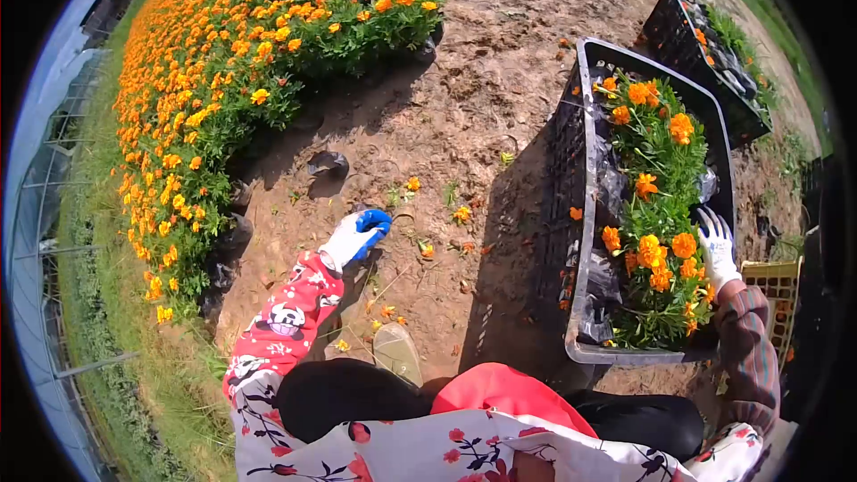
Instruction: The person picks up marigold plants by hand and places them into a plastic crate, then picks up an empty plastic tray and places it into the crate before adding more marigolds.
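My left hand point(360, 236), in a white and blue glove, is over the bare soil with its fingers curled together; whatever they may hold is too small to make out. To my right stands a black crate point(582, 214) holding marigold plants point(661, 178) with orange blooms and dark plastic bags round their roots. My right hand point(716, 245), gloved in white, reaches inside the crate's right side against the plants, its fingers partly hidden by leaves and shadow. A dark plastic pot point(328, 163) lies on the ground beyond my left hand.
Rows of blooming marigolds point(259, 36) fill the upper left. A second black crate point(705, 58) with plants stands at the upper right, and a yellow crate point(775, 295) is behind my right arm. Loose flower heads point(461, 213) lie on the soil. My shoe point(396, 353) is below.
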The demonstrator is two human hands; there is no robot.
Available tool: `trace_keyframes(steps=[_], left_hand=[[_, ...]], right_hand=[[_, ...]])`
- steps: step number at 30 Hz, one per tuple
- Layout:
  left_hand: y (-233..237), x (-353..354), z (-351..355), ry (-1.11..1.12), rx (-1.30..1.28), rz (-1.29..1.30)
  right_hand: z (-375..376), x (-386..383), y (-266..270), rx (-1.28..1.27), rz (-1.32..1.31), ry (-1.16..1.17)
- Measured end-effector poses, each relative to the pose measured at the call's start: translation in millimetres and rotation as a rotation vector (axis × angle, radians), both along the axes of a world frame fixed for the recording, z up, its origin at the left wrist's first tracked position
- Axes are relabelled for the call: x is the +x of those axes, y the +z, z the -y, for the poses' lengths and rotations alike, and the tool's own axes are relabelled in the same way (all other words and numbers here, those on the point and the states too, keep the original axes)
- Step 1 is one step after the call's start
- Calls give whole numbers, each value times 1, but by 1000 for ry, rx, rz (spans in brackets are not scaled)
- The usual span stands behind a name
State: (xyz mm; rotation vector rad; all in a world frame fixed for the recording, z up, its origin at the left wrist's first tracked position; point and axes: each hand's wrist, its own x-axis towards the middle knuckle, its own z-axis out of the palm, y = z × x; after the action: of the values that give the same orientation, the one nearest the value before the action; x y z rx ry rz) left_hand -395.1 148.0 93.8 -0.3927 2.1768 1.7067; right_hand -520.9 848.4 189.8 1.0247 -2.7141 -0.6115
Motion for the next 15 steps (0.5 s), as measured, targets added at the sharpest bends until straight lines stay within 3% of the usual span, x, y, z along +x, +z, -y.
trace_keyframes(steps=[2, 3, 4, 5, 6, 7, 8, 9, 14, 15], left_hand=[[19, 9, 6, 48, -150, 111], [-9, 19, 25, 133, -193, -101], [-38, 26, 42, 326, -48, -141], [-48, 35, 60, 451, -163, -186], [-56, 41, 76, 566, -269, -233], [-65, 48, 95, 742, -201, -266], [-80, 60, 126, 816, -213, -271], [-61, 60, 131, 1084, -112, -212], [-88, 95, 260, 1355, -790, 174], [-109, 102, 296, 1257, -1030, 187]], right_hand=[[33, 10, 47, -112, 315, -245], [22, 10, 44, -267, 340, -193], [36, 12, 56, -383, 432, -305], [42, 16, 60, -468, 486, -359], [31, 19, 52, -463, 454, -350], [10, 25, 35, -491, 385, -327], [22, 24, 30, -556, 265, -137], [17, 44, 30, -590, 295, -222], [6, 135, 76, -733, 327, -607], [11, 149, 92, -752, 313, -669]])
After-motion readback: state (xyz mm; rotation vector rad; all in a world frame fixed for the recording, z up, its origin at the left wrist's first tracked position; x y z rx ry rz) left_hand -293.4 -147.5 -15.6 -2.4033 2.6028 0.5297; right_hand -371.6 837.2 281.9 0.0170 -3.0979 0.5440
